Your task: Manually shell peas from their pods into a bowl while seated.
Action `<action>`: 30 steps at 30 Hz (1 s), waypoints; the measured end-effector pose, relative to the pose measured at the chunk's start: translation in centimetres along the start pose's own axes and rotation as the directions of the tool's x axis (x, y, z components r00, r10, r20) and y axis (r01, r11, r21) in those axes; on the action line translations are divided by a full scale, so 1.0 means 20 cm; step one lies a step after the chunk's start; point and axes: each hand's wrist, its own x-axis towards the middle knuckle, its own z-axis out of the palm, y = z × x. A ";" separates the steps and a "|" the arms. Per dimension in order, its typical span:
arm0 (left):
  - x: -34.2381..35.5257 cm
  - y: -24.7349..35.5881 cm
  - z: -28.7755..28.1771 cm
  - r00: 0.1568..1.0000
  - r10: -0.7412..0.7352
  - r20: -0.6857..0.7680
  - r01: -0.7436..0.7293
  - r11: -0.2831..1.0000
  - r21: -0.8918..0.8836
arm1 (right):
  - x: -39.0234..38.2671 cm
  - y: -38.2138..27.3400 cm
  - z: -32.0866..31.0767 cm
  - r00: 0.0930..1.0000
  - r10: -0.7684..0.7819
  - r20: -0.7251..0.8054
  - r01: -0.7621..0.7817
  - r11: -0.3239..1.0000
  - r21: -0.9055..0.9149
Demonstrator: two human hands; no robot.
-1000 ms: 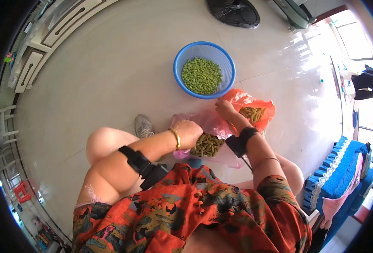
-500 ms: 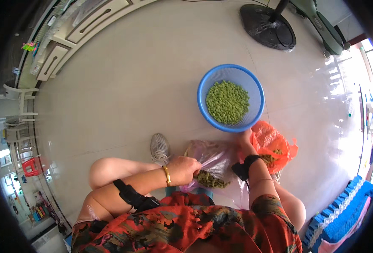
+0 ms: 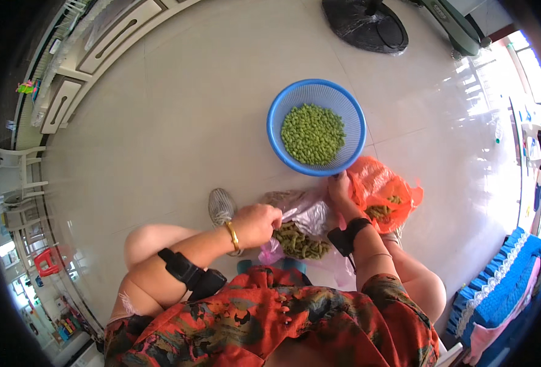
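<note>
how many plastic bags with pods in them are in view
2: an orange bag right of the right hand, a pinkish bag between that and the left hand.

A pale tiled floor shines by bright windows — cream drawers stand upper left.

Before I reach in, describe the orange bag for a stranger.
Find the blue basket on the pale floor. In the picture, off its lower right edge, lies the orange bag, pods inside; its colour sets it apart from the pinkish bag to its left.
</note>
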 end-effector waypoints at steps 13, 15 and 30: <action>0.11 0.15 0.01 0.933 0.157 -0.324 -0.178 0.983 -0.035 | -0.29 -0.85 -0.68 0.850 0.192 0.491 -0.520 0.452 0.724; 0.11 0.20 0.03 0.969 0.089 -0.230 -0.162 0.933 -0.322 | -0.37 -0.97 -0.73 0.862 0.138 0.487 -0.491 0.467 0.736; -0.21 0.34 0.09 0.974 0.190 0.121 0.002 0.530 -0.848 | -0.80 -1.17 -0.92 0.900 0.071 0.431 -0.413 0.458 0.787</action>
